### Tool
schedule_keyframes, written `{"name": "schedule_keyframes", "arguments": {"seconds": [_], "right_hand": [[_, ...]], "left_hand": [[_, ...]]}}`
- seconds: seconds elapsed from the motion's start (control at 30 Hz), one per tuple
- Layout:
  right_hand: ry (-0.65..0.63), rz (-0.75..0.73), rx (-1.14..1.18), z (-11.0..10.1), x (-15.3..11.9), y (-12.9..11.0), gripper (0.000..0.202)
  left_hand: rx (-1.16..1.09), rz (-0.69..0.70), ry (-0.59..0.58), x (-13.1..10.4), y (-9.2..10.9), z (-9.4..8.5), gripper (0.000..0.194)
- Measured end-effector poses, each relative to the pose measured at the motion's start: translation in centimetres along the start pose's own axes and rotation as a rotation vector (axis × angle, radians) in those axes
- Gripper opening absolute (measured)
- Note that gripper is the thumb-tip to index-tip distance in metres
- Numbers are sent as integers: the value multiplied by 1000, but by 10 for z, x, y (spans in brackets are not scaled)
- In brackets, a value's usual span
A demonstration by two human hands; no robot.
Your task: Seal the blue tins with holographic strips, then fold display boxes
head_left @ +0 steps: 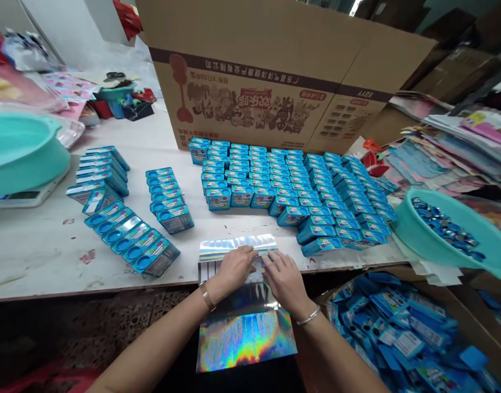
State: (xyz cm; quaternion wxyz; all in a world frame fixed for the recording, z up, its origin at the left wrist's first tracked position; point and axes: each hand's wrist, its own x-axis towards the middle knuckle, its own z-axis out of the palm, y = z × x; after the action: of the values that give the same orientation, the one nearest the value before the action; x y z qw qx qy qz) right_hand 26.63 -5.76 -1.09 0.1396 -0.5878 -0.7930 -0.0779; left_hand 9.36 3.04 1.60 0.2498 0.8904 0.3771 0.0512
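A shiny silver holographic sheet (247, 341) lies partly on the table's front edge and hangs toward my lap, with rainbow colours on its lower part. Its far edge forms a raised or folded strip, with a striped printed band just below. My left hand (234, 268), a bracelet at its wrist, has bent fingers pressed together at that fold. Beside it my right hand (283, 278) rests on the sheet, fingers stretched out and slightly apart. What lies under the fingertips is hidden. Just beyond the hands stand rows of small blue boxes (242, 195).
More blue boxes (129, 240) stand in rows at left. A large cardboard carton (250, 71) backs the table. A teal basin (432, 240) of blue pieces is at right, above a carton of blue boxes (398, 327). Another teal basin (24, 150) sits on a scale at left.
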Motion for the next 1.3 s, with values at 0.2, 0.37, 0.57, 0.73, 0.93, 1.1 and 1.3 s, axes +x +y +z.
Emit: {"name": "schedule_keyframes", "arguments": {"seconds": [0.2,0.37,0.57,0.73,0.93,1.1,1.3], "right_hand": [[20,44,34,-5,-12,-10,34],[11,103,-21,-5,3,-6,40],[-47,91,-52,3,-15,-6,39],[-10,137,-32,3,-18,-10,42],[-2,160,-38,5,-9,-15,37],[11,171,-14,3,-17,-11,36],[66,166,-1,5,-6,-6,37]], "left_hand": [[11,2,10,-1,-1,3,27],[7,4,16,-1,-1,1,27],[29,-6,-7,-2,4,0,23],[19,-22,10,-3,4,2,25],[37,-4,8,-4,6,-1,25],[54,8,-6,-5,6,0,43],[49,16,-6,-8,4,-1,55]]}}
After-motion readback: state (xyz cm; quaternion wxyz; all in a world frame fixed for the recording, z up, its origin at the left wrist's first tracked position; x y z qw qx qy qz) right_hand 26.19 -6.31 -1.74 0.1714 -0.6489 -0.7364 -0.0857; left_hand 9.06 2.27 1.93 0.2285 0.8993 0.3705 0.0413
